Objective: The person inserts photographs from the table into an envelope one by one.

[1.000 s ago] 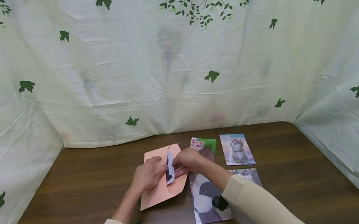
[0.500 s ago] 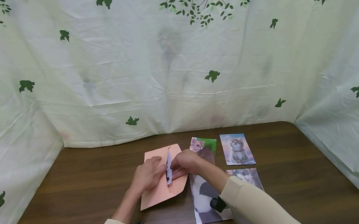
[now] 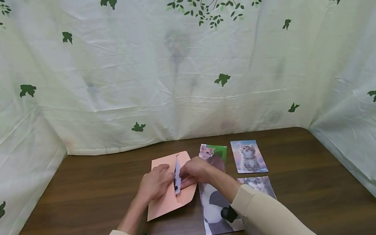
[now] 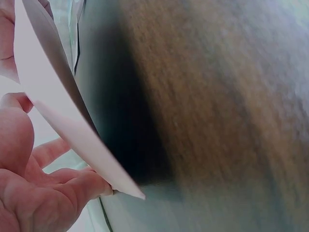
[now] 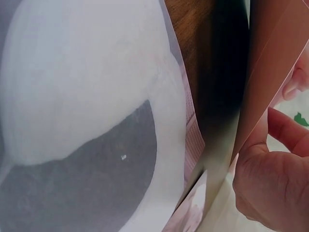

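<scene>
Jutting from the envelope (image 3: 167, 203), the card (image 3: 177, 180) is pinched along its exposed edge by the right hand (image 3: 196, 170); the left hand (image 3: 153, 184) is laid, fingers loose, on the envelope's left side. The card is pale, dark-spotted — the envelope, crisp-edged peach paper, is set on the wood-grained table (image 3: 92, 193).

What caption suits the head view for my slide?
Left grip and right grip at a pink envelope, a card showing in its opening, animal pictures lying to the right on the table.
</scene>
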Motion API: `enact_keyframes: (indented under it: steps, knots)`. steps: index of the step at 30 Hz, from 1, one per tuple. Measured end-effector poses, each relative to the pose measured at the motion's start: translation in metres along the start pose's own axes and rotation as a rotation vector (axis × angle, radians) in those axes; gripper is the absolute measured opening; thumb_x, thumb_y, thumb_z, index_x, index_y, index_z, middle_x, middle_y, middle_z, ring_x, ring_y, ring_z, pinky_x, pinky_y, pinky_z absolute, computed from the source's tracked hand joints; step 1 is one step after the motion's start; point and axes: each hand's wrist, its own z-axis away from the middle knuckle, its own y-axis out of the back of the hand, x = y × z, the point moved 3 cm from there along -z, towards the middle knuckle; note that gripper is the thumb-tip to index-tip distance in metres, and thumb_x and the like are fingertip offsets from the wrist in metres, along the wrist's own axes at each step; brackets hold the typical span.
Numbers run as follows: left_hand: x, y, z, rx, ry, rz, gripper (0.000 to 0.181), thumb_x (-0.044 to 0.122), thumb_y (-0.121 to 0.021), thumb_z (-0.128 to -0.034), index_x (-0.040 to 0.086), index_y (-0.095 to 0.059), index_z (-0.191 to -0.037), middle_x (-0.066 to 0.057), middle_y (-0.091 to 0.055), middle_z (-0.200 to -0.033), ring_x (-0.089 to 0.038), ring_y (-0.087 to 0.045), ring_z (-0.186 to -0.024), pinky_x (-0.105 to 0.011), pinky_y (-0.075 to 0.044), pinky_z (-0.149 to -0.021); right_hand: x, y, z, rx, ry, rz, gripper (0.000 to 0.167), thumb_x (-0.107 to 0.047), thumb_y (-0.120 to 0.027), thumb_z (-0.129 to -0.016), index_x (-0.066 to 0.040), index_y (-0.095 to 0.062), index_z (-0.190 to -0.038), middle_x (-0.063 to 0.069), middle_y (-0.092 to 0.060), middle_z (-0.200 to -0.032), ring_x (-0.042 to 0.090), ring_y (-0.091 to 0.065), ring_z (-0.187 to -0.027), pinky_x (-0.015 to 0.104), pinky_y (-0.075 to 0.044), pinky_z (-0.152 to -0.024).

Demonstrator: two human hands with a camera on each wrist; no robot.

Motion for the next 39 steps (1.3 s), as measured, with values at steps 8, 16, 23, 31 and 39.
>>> enact_keyframes:
  steps: [8, 16, 23, 31, 39]
  knots:
    - [0.001, 0.000, 0.001, -0.004, 0.000, -0.004, 0.050, 0.031, -0.053, -0.1001, 0.003, -0.056, -0.141, -0.021, -0.058, -0.143, -0.048, -0.052, -0.132, -0.057, -0.042, -0.108, 0.000, 0.000, 0.001, -0.006, -0.013, 0.012, 0.017, 0.005, -0.056, -0.091, 0.014, -0.067, -0.101, 0.014, -0.069, -0.079, 0.021, -0.074, -0.065, 0.034, -0.062, -0.070]
    - [0.001, 0.000, 0.002, 0.005, -0.017, -0.021, 0.049, 0.030, -0.053, -0.1001, 0.003, -0.057, -0.140, -0.022, -0.060, -0.141, -0.049, -0.053, -0.130, -0.058, -0.043, -0.106, 0.001, -0.003, 0.002, 0.010, -0.005, 0.012, 0.017, 0.006, -0.056, -0.091, 0.014, -0.068, -0.100, 0.014, -0.069, -0.079, 0.021, -0.074, -0.067, 0.035, -0.062, -0.072]
    - [0.001, -0.001, 0.002, 0.004, -0.009, -0.024, 0.049, 0.031, -0.054, -0.1001, 0.003, -0.057, -0.140, -0.023, -0.060, -0.141, -0.049, -0.053, -0.130, -0.058, -0.043, -0.106, 0.002, -0.002, 0.001, -0.012, 0.003, 0.002, 0.019, 0.007, -0.056, -0.091, 0.015, -0.068, -0.102, 0.014, -0.069, -0.079, 0.021, -0.073, -0.068, 0.035, -0.062, -0.074]
    - [0.002, -0.002, 0.001, 0.012, -0.016, -0.026, 0.049, 0.031, -0.054, -0.0999, 0.003, -0.057, -0.140, -0.023, -0.060, -0.141, -0.049, -0.054, -0.129, -0.057, -0.044, -0.105, -0.004, 0.005, 0.007, -0.042, -0.005, 0.057, 0.022, 0.001, -0.058, -0.094, 0.016, -0.067, -0.107, 0.016, -0.070, -0.084, 0.020, -0.073, -0.068, 0.034, -0.062, -0.074]
    - [0.002, -0.002, 0.001, 0.005, -0.025, -0.040, 0.050, 0.032, -0.053, -0.1011, 0.002, -0.057, -0.141, -0.023, -0.059, -0.141, -0.048, -0.053, -0.131, -0.057, -0.042, -0.107, -0.016, 0.018, 0.019, -0.043, 0.014, 0.115, 0.027, -0.002, -0.057, -0.098, 0.019, -0.062, -0.114, 0.024, -0.070, -0.097, 0.020, -0.072, -0.070, 0.034, -0.062, -0.073]
